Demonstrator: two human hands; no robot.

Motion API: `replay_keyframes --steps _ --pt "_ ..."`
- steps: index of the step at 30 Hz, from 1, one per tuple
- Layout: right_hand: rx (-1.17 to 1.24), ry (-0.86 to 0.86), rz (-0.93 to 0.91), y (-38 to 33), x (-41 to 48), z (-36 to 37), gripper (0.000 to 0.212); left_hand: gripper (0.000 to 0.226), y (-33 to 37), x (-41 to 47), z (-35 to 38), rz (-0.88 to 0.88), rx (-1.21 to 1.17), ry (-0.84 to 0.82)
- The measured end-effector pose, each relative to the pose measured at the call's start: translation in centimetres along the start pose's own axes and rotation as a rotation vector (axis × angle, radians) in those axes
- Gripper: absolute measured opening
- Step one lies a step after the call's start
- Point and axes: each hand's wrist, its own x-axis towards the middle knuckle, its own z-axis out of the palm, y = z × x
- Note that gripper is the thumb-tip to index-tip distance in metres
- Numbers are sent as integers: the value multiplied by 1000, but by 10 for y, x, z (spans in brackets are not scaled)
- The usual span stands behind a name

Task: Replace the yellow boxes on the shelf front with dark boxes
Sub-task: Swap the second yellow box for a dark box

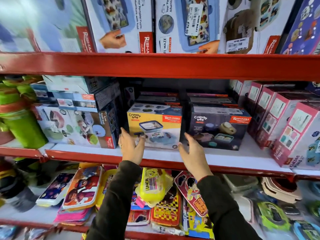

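While the yellow box is standing at the shelf's front edge beside a dark box, it is being flanked by open, empty left hand and right hand, and a two-sided grip is likely being called for next.

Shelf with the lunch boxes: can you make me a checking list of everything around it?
Surface: middle shelf, white board with a red front edge.
Job's things: yellow box at the shelf front; dark box just right of it, also at the front; more boxes stacked behind both.
Clutter: pink boxes to the right, green bottles far left, pencil cases on the shelf below.
Hands: left hand open at the yellow box's left side; right hand open near its right corner; neither holds anything.
Cables: nothing seen.
Surroundings: big boxes on the shelf above.
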Motion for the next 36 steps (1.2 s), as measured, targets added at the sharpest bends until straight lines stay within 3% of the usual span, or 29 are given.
replay_keyframes --steps 5,10,16,18,21,24,28,32,36 --pt "-73 15 18 -2 1 7 73 81 -18 15 -21 7 -61 -156" --pt "-43 86 -75 -3 -9 -2 81 109 -15 7 -51 230 -43 -230" --pt "20 163 -155 -14 -14 -19 78 91 -19 11 -70 476 -36 -235" --pt "60 182 -167 -19 -13 -24 76 91 -14 11 -72 478 -69 -228" --pt "122 201 -164 -25 -10 -27 40 79 -10 12 -74 496 -95 -200" --pt "237 216 -150 -33 -9 -29 26 60 -7 13 -73 491 -156 -133" --pt "306 197 -145 -37 -10 -30 33 50 -5 13 -67 451 -204 -90" --pt "204 201 -154 -32 -7 -25 51 40 -6 16 -59 408 -240 -6" --pt "191 266 -134 -30 4 -12 48 37 -5 26 -51 342 -200 -1"
